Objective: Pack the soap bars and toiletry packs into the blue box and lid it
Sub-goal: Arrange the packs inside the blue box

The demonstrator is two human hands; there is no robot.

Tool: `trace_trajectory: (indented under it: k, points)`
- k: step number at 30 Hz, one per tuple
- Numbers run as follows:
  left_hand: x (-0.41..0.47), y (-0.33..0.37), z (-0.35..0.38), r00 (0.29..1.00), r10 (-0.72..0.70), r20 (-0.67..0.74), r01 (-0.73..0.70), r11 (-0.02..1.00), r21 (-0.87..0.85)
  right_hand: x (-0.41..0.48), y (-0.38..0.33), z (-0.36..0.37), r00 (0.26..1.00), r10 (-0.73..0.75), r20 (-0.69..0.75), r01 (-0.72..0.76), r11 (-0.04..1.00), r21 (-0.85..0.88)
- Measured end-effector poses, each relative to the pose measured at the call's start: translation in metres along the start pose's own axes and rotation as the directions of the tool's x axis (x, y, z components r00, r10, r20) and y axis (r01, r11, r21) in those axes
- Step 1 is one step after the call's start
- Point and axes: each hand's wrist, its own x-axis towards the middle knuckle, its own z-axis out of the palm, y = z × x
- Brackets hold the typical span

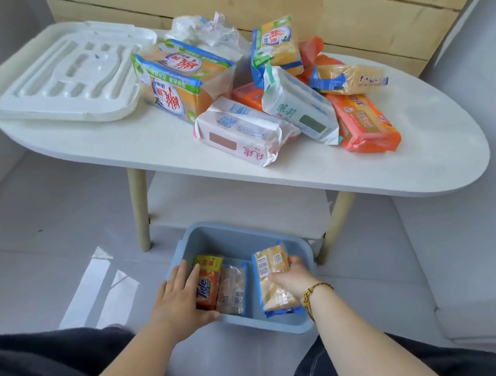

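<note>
Inside the blue box (265,325) on the floor, right hand (292,278) grips a yellow soap pack (277,301) across its middle; left hand (176,296) lies flat-fingered against the Tide bar (208,284); wrappers judged slick, bars rigid; grasp the long sides.

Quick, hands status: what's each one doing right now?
Left hand: open, straight fingers against the orange Tide bar.
Right hand: closed on the yellow soap pack.
</note>
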Motion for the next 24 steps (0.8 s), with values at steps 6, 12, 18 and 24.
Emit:
trace_trajectory:
  k: [6,12,18,24]
  points:
    - [0.011,-0.009,0.014,1.000,-0.007,0.002,0.006,0.999,0.031,0.057,0.025,0.032,0.986,0.161,-0.037,-0.160,0.986,0.042]
    - [0.015,-0.017,0.024,1.000,0.015,-0.005,-0.015,0.999,0.049,0.083,0.047,0.053,0.971,0.236,0.018,-0.236,0.971,-0.039]
    - [0.018,-0.018,0.028,1.000,0.020,-0.009,-0.020,0.999,0.034,0.092,0.047,0.055,0.969,0.245,0.038,-0.206,0.883,-0.422]
    - [0.018,-0.018,0.030,0.999,0.023,-0.024,-0.021,0.997,0.070,0.092,0.047,0.056,0.976,0.205,0.068,-0.138,0.836,-0.531]
